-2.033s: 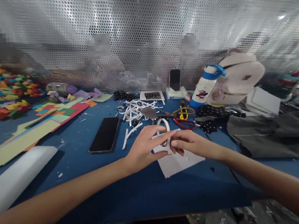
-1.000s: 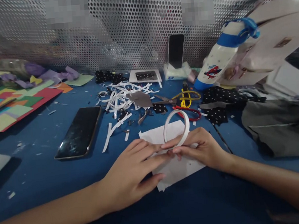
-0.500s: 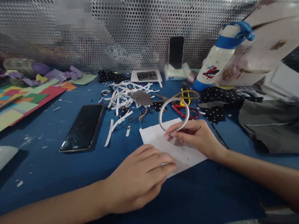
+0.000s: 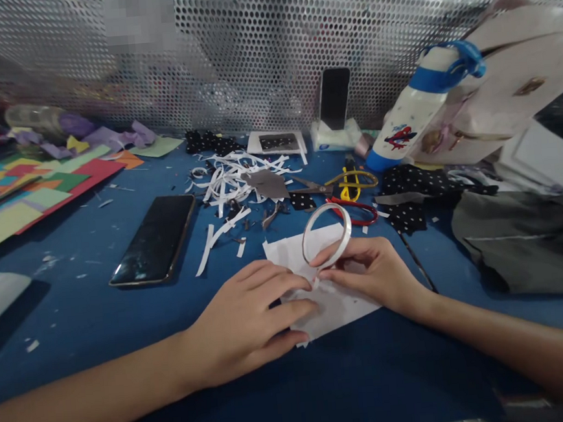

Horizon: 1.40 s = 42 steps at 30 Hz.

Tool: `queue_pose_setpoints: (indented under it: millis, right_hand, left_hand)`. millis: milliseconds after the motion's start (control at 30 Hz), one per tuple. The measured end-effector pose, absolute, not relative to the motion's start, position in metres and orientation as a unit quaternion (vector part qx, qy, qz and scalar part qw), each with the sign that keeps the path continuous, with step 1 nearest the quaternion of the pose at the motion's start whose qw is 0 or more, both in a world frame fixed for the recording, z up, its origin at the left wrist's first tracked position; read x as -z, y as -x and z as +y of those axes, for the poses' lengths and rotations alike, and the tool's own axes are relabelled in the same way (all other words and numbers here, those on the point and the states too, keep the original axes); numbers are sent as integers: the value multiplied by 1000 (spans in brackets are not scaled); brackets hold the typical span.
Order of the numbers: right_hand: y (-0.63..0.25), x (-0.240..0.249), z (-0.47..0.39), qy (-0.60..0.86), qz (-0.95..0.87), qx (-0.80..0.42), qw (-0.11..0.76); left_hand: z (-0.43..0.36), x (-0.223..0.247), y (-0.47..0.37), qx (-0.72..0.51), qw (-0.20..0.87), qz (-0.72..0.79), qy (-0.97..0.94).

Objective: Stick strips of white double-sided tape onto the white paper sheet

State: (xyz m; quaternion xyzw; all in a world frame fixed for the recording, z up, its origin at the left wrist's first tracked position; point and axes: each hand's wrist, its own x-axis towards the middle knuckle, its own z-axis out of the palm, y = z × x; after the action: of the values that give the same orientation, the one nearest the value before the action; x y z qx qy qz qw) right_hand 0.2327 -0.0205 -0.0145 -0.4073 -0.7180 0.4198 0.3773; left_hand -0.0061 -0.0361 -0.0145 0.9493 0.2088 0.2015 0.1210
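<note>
Right hand pinching white ring, stood up over white paper, mid-table, toward front edge of table. Left hand open, fingers now spread at paper's left side, were bunched. Ring slightly lower in view than before. Bottle near table's back edge, right of centre: red-blue figure, tiny lettering unreadable.

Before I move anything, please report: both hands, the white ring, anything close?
Right hand pinching white ring, upright over white paper. Left hand open, fingers spread at the paper. Red handle just beyond ring, possible snag.
</note>
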Motion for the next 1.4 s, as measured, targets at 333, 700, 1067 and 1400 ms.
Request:
queue_pose_setpoints:
  millis: [333,700,1067,1400]
  right_hand:
    - [-232,12,-26,372,-761,-384,367]
    - [-229,9,-29,375,-643,-529,408]
    - [-232,14,-20,400,-595,-507,478]
    - [-242,-8,-9,377,-578,-473,548]
  left_hand:
    - [-32,17,5,-220,145,254,-931]
    - [-44,9,0,-209,165,135,-954]
    - [-46,13,0,-186,145,127,-963]
    - [-36,13,5,-223,195,193,-935]
